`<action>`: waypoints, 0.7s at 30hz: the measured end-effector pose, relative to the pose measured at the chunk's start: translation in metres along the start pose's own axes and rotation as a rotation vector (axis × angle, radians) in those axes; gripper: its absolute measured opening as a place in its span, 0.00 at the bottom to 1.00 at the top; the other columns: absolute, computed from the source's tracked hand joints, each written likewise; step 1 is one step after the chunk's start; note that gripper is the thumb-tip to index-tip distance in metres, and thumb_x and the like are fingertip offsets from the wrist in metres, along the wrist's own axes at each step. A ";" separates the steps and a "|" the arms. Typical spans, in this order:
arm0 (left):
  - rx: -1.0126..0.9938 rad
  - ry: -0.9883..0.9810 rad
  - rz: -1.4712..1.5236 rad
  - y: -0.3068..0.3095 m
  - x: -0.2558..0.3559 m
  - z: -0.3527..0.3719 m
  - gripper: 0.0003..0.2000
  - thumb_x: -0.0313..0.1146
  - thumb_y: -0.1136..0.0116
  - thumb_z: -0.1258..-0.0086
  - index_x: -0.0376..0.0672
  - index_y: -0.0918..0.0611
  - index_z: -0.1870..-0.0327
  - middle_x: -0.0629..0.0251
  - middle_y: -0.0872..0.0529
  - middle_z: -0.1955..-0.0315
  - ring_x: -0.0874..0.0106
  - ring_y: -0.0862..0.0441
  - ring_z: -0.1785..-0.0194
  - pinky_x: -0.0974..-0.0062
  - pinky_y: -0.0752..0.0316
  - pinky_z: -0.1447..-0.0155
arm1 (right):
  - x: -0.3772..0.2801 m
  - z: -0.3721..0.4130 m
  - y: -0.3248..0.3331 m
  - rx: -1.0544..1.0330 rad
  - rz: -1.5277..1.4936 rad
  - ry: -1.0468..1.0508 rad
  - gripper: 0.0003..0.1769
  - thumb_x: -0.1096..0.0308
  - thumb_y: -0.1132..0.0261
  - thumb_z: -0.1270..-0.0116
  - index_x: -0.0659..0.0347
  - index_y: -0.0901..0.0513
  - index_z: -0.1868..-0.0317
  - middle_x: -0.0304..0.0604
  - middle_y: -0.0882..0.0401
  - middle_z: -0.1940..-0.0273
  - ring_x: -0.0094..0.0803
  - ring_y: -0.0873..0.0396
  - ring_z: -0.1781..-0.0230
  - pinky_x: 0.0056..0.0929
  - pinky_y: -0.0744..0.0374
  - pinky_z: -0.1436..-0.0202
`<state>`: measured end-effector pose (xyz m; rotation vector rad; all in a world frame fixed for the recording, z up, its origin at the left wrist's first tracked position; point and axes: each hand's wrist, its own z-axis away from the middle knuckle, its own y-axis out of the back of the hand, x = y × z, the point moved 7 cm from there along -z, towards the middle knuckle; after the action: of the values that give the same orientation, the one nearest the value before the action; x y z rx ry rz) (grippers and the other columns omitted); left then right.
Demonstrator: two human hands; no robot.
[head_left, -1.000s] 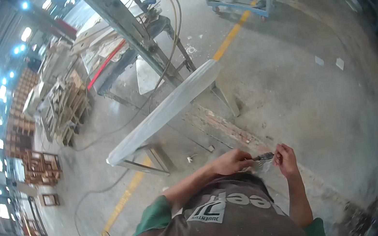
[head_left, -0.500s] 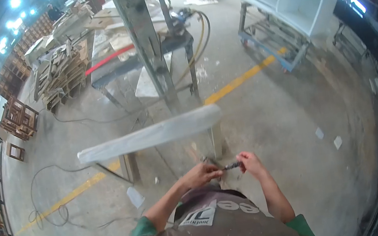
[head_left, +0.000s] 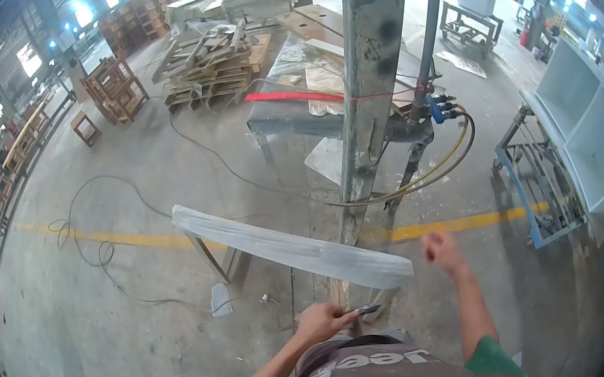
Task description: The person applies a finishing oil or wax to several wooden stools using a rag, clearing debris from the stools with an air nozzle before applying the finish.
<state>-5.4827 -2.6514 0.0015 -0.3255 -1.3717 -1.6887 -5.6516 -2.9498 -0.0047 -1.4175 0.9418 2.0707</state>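
With our left hand (head_left: 322, 320) gripping a small tool (head_left: 365, 309) and right hand (head_left: 442, 249) too blurred to read, we feared knocking the plank (head_left: 288, 249).

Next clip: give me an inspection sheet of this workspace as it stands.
Surface: concrete floor, yellow line across it.
Job's things: small dark tool; long white wrapped panel on a metal stand.
Clutter: paper scrap on floor.
Hands: left hand grips the tool; right hand raised, blurred, apart from it.
Cables: loose cable looped on floor; yellow hoses at the steel column.
Surroundings: workbench, stacked pallets, white cabinet on cart.
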 end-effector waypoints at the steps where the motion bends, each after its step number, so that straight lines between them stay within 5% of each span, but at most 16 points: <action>1: 0.068 0.045 -0.030 0.003 -0.009 0.002 0.31 0.66 0.44 0.35 0.41 0.16 0.75 0.52 0.22 0.83 0.51 0.21 0.74 0.58 0.28 0.67 | -0.036 -0.027 0.021 0.038 0.018 0.121 0.12 0.63 0.39 0.27 0.58 0.22 0.69 0.33 0.26 0.80 0.20 0.28 0.80 0.23 0.29 0.75; 5: 0.207 0.105 -0.005 -0.001 -0.013 0.031 0.26 0.59 0.41 0.35 0.41 0.16 0.78 0.54 0.22 0.85 0.52 0.21 0.75 0.58 0.28 0.67 | -0.150 -0.107 0.078 0.235 -0.159 0.377 0.13 0.62 0.38 0.28 0.58 0.20 0.70 0.31 0.28 0.80 0.18 0.30 0.81 0.22 0.32 0.77; 8: 0.590 -0.004 0.147 0.006 0.003 0.043 0.16 0.38 0.36 0.47 0.34 0.23 0.83 0.55 0.27 0.82 0.55 0.25 0.76 0.61 0.31 0.70 | -0.217 -0.168 0.119 0.455 -0.152 0.531 0.12 0.60 0.38 0.28 0.59 0.18 0.64 0.33 0.27 0.79 0.19 0.27 0.79 0.22 0.31 0.76; 13: 0.623 0.105 0.250 0.000 0.014 0.049 0.14 0.34 0.37 0.49 0.33 0.25 0.84 0.57 0.23 0.76 0.58 0.23 0.71 0.64 0.29 0.66 | -0.264 -0.289 0.127 0.638 0.307 0.636 0.19 0.53 0.40 0.29 0.63 0.20 0.65 0.41 0.24 0.78 0.30 0.24 0.78 0.27 0.27 0.77; 15: 0.681 0.087 0.239 0.001 0.021 0.049 0.14 0.32 0.38 0.50 0.32 0.28 0.85 0.57 0.24 0.77 0.58 0.24 0.73 0.65 0.30 0.67 | -0.255 -0.329 0.098 0.119 -0.185 0.368 0.26 0.48 0.41 0.27 0.67 0.19 0.61 0.42 0.22 0.78 0.30 0.22 0.82 0.30 0.25 0.80; 18: 0.761 0.115 0.239 0.001 0.022 0.050 0.11 0.30 0.39 0.51 0.32 0.26 0.84 0.57 0.22 0.76 0.58 0.23 0.74 0.66 0.29 0.68 | -0.260 -0.329 0.099 0.256 -0.397 0.200 0.36 0.36 0.44 0.28 0.69 0.19 0.58 0.39 0.27 0.82 0.32 0.22 0.82 0.30 0.25 0.83; 21: 0.784 0.088 0.294 -0.004 0.017 0.050 0.08 0.27 0.40 0.52 0.31 0.24 0.83 0.57 0.19 0.74 0.60 0.22 0.75 0.68 0.28 0.68 | -0.278 -0.274 0.085 0.365 -0.515 0.174 0.47 0.27 0.50 0.31 0.72 0.21 0.46 0.44 0.27 0.74 0.35 0.23 0.83 0.32 0.22 0.83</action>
<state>-5.5115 -2.6154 0.0276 0.0055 -1.7011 -0.8253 -5.4395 -3.2089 0.2135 -1.4639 0.8529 1.3456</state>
